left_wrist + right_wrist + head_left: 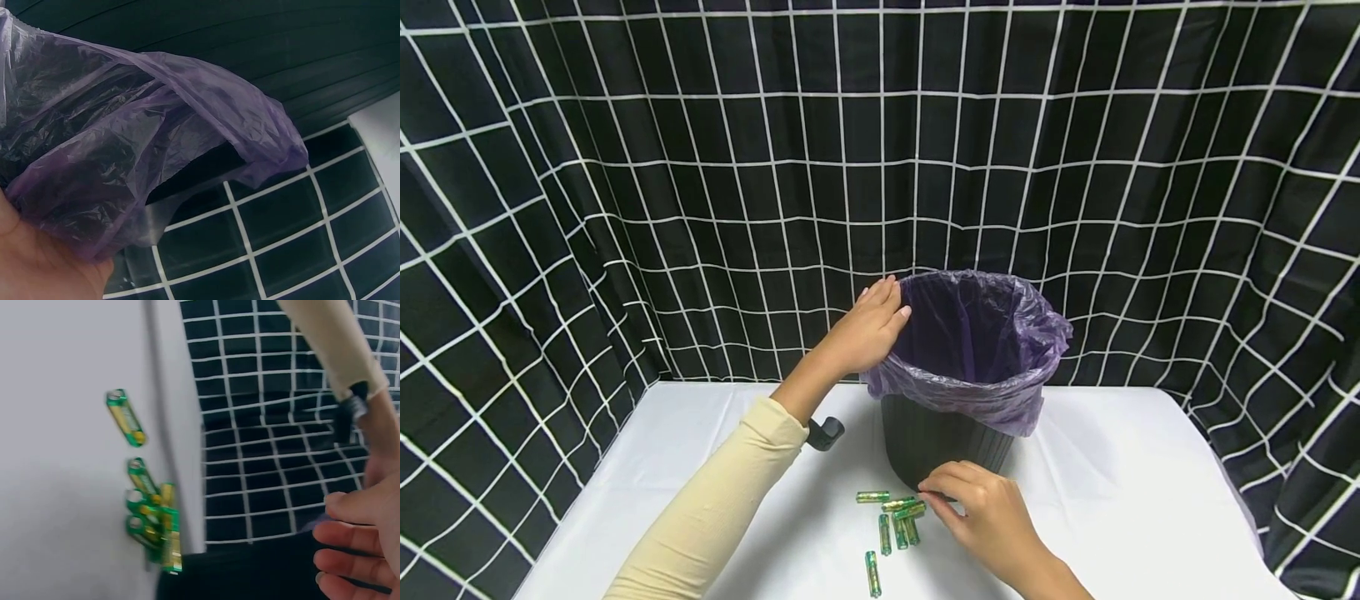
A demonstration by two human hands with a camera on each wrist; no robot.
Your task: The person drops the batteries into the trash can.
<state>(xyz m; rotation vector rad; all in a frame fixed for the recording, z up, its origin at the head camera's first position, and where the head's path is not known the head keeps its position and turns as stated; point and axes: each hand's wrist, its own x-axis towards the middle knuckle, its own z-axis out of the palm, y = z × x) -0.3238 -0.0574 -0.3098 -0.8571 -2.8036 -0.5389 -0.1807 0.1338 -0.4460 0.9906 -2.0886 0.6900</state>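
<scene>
A dark ribbed bin (936,437) stands at the back of the table, lined with a thin purple bag (992,396) folded over its rim. My left hand (874,329) rests on the bin's left rim with fingers extended, against the bag (81,194) in the left wrist view. In front of the bin lie several green and gold batteries (884,534), some piled on each other, with one battery (872,573) apart toward the near edge. My right hand (988,512) hovers just right of the pile, fingers loosely bent; the right wrist view shows no battery in it.
The white tabletop (1120,483) spreads to both sides of the bin. A black curtain (820,192) with a white grid hangs behind and at the sides. Black wrist gear (825,433) sticks out beside my left forearm.
</scene>
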